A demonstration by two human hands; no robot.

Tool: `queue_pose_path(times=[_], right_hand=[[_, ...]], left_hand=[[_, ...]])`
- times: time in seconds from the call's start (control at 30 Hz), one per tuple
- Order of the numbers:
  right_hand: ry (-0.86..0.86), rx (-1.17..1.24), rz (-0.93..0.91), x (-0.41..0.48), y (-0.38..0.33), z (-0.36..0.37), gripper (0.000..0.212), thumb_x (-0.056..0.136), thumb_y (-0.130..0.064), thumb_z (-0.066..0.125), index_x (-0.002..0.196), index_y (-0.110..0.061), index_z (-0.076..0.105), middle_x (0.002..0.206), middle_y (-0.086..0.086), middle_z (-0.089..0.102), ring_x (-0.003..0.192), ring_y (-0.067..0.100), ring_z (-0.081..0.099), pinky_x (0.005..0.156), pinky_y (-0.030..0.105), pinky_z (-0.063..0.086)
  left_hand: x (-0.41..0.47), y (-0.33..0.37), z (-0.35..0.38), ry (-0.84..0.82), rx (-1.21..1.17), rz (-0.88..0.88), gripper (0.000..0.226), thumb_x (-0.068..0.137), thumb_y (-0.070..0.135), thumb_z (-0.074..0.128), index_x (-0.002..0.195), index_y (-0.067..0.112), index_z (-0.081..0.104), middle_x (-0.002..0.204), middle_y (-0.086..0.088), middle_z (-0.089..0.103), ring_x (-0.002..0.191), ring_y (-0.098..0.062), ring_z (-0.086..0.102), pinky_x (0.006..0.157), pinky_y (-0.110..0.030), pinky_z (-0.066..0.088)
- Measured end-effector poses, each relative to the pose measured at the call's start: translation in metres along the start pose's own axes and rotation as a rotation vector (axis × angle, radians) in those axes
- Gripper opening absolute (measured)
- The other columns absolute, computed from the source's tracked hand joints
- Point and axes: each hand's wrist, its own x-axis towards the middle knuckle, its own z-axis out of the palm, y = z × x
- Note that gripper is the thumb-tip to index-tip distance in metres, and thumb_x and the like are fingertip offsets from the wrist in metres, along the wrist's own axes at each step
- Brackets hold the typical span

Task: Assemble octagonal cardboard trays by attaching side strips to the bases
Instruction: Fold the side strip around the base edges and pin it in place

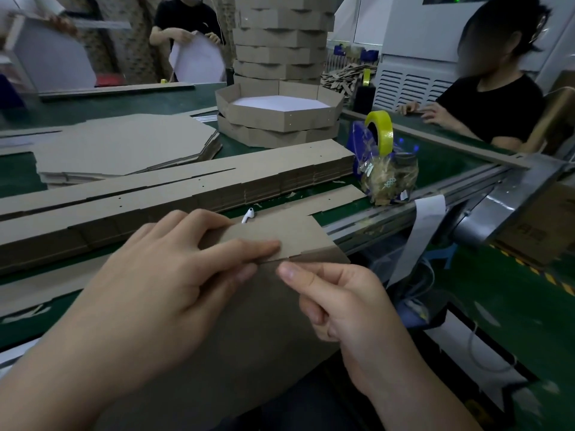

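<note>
Ok so here the left hand (161, 275) lies flat on the brown cardboard side strip (280, 231), fingers (255, 247) stretched out and pressing it down, not clenched around anything. The right hand (342, 306) looks like it's pinching the flat brown cardboard base (249, 321) right at the seam, thumb tip on top and the other fingers curled in. I can't see what's going on underneath. The base is down low in front of the person, overhanging the near edge of the green tabletop (451, 163), with the strip's end panel lying along its far edge.

My guess is they're lining up the first tab, so this tray has barely begun.

What I'd worry about:
- The rest of the strip trails off across the tabletop to the right with nothing holding it. If that long tail swings, the joint goes crooked.
- Too much pressure from the flat hand could crease the panel instead of folding it on the score line.
- The small white earbud (248, 215) is touching the strip's far edge. One nudge and it rolls off or ends up under the strip.
- The base is half off the tabletop, so it could tip if the pinch lets go.

The stack of finished brown octagonal trays (280, 113) sits well apart at the back, so no risk there.
</note>
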Motion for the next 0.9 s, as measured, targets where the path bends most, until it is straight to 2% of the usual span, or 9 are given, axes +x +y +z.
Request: queue_pose_path(times=[0.17,0.23,0.3,0.47,0.53,0.63,0.7,0.77,0.9], right_hand=[[-0.027,-0.015,-0.026,0.001,0.002,-0.003,0.014,0.082,-0.021,0.071,0.076,-0.010,0.077,0.041,-0.006,0.040,0.034,0.002,0.032,0.037,0.011,0.025],[-0.024,-0.020,-0.030,0.002,0.002,-0.003,0.014,0.083,-0.020,0.070,0.075,-0.012,0.076,0.040,-0.008,0.041,0.034,0.001,0.032,0.038,0.011,0.026],[-0.020,-0.043,-0.040,0.003,0.002,-0.006,0.016,0.082,-0.023,0.070,0.071,-0.013,0.076,0.040,-0.007,0.041,0.035,0.002,0.031,0.038,0.012,0.025],[-0.029,-0.323,0.020,0.007,0.018,-0.012,0.043,0.083,-0.031,0.070,0.073,0.011,0.065,0.044,-0.001,0.041,0.038,0.004,0.034,0.044,0.011,0.027],[0.035,-0.307,-0.046,0.008,0.021,-0.014,0.034,0.082,-0.031,0.071,0.064,-0.002,0.069,0.040,-0.006,0.040,0.038,0.004,0.036,0.045,0.014,0.029],[0.237,-0.269,-0.394,0.012,0.017,-0.024,0.032,0.085,-0.031,0.070,0.057,-0.018,0.064,0.043,-0.012,0.046,0.042,-0.001,0.041,0.047,0.011,0.032],[0.329,-0.348,-0.665,0.015,0.012,-0.027,0.021,0.085,-0.031,0.065,0.066,-0.022,0.064,0.061,-0.013,0.055,0.058,0.002,0.051,0.057,0.013,0.038],[0.344,-0.613,-0.815,0.019,0.008,-0.026,0.016,0.087,-0.031,0.060,0.096,-0.023,0.072,0.091,-0.009,0.058,0.088,0.010,0.056,0.078,0.021,0.044],[0.145,-0.819,-0.830,0.031,0.007,-0.026,0.038,0.096,-0.037,0.048,0.129,-0.024,0.062,0.124,-0.009,0.056,0.121,0.012,0.048,0.102,0.036,0.039]], left_hand=[[0.012,0.021,0.002,0.106,0.028,-0.068,0.036,0.089,0.054,0.036,0.088,0.039,0.068,0.096,0.009,0.065,0.090,-0.021,0.063,0.097,-0.049,0.040],[0.018,0.028,0.008,0.173,0.070,-0.095,0.030,0.090,0.052,0.047,0.075,0.031,0.063,0.088,0.008,0.066,0.081,-0.024,0.064,0.078,-0.035,0.048],[0.020,0.031,0.011,0.211,0.063,-0.114,0.027,0.088,0.048,0.058,0.071,0.029,0.063,0.085,0.008,0.066,0.075,-0.025,0.063,0.054,-0.017,0.028],[0.020,0.027,0.010,0.222,0.067,-0.082,0.019,0.080,0.046,0.059,0.071,0.030,0.065,0.088,0.008,0.068,0.075,-0.025,0.065,0.052,-0.023,0.031],[0.019,0.026,0.009,0.213,0.088,-0.064,0.022,0.082,0.049,0.055,0.072,0.031,0.065,0.090,0.008,0.067,0.076,-0.024,0.064,0.052,-0.019,0.024],[0.017,0.026,0.010,0.181,0.149,-0.025,0.026,0.086,0.052,0.052,0.080,0.032,0.067,0.095,0.005,0.067,0.080,-0.025,0.063,0.053,-0.020,0.018],[0.016,0.026,0.012,0.171,0.166,-0.011,0.020,0.084,0.049,0.062,0.086,0.031,0.070,0.097,0.003,0.067,0.083,-0.027,0.064,0.056,-0.024,0.027],[0.015,0.029,0.014,0.145,0.211,0.000,0.027,0.071,0.046,0.068,0.092,0.029,0.071,0.098,-0.001,0.066,0.084,-0.029,0.064,0.057,-0.031,0.040],[0.015,0.029,0.015,0.169,0.238,0.066,0.037,0.064,0.040,0.076,0.098,0.025,0.071,0.101,-0.002,0.067,0.089,-0.030,0.065,0.079,-0.045,0.051]])
